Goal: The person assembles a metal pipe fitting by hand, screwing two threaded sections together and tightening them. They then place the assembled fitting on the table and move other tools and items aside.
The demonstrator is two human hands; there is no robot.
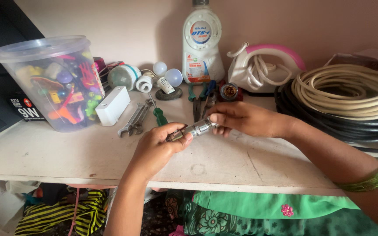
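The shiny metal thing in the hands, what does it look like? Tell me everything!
The small metal fitting is a short silver cylinder with ridged rings, shiny like steel or chrome, darker at its left end. It lies nearly level, tilted slightly up to the right, just above the pale shelf. The left hand pinches its left end; the right hand grips its right end.

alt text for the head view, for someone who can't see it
Two hands, left hand and right hand, hold a small metal fitting between them above a white shelf, with spanners, a screwdriver and coiled cable nearby.
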